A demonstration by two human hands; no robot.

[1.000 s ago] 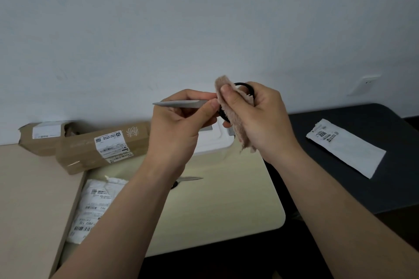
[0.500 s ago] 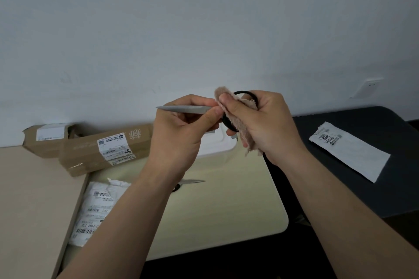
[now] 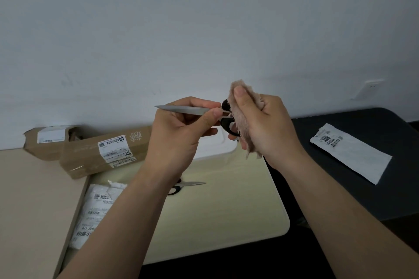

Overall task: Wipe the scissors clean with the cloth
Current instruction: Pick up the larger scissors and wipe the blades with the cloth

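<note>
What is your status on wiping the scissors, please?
Left hand pinches the scissors by the blade. Right hand grips beige cloth against the black handles. Second scissors lie on the table below, clear of the hands.

The silver-bladed, black-handled scissors (image 3: 181, 109) are up in mid-air, roughly level, blades together, tip pointing to 9 o'clock and loops at 3 o'clock. The fluffy pinkish-beige cloth (image 3: 243, 118) drapes over the loops, its loose end hanging toward 6 o'clock.

The pale table (image 3: 226, 210) bears scissors (image 3: 189, 184) and a white parcel bag (image 3: 95, 208); the dark table (image 3: 362, 199), a white packet (image 3: 351, 154).
</note>
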